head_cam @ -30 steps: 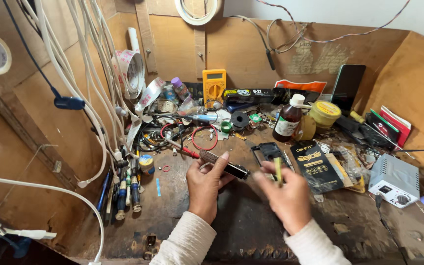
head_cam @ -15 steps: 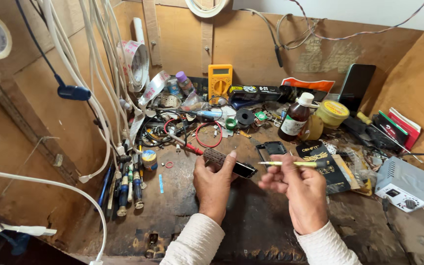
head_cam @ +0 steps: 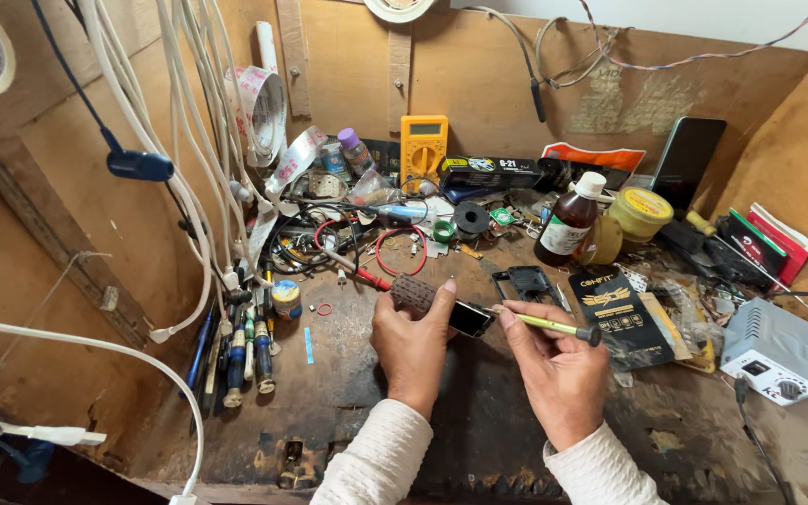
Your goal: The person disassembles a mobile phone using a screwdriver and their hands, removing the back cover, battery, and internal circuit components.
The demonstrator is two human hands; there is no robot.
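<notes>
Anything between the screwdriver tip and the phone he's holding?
Nothing visible. The right hand holds the screwdriver with its tip right at the edge of the phone, which the left hand grips above the bench.

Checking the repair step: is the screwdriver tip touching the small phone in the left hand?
Touching. The head view shows the screwdriver, held in the right hand, with its tip meeting the edge of the small phone gripped by the left hand, no gap visible.
</notes>
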